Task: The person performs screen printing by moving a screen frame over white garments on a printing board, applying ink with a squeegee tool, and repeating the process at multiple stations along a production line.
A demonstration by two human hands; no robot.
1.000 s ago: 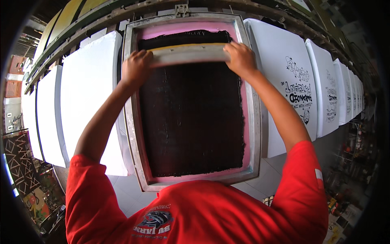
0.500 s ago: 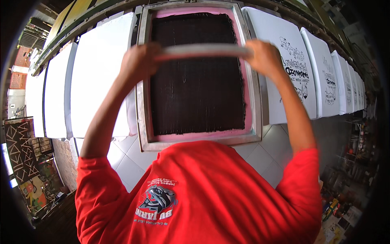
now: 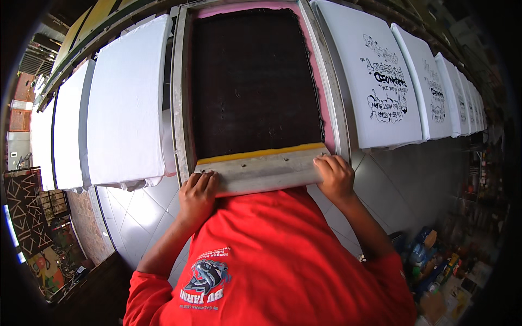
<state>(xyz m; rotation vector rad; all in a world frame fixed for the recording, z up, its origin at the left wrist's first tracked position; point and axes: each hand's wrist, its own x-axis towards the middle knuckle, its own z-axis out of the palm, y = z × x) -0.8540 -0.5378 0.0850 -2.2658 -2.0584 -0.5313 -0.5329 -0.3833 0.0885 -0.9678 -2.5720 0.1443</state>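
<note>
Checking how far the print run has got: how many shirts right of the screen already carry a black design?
3 clearly: the nearest shirt beside the screen frame, the second just right of it, and a third beyond. Further shirts at the rim are too small to tell.

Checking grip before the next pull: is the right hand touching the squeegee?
Touching. The head view shows the right hand with its fingers curled over the squeegee end, no gap.

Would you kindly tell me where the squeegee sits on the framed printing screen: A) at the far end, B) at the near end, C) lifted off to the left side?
B: the metal-handled squeegee with the yellow blade lies across the near end of the screen, both hands gripping it.
</note>
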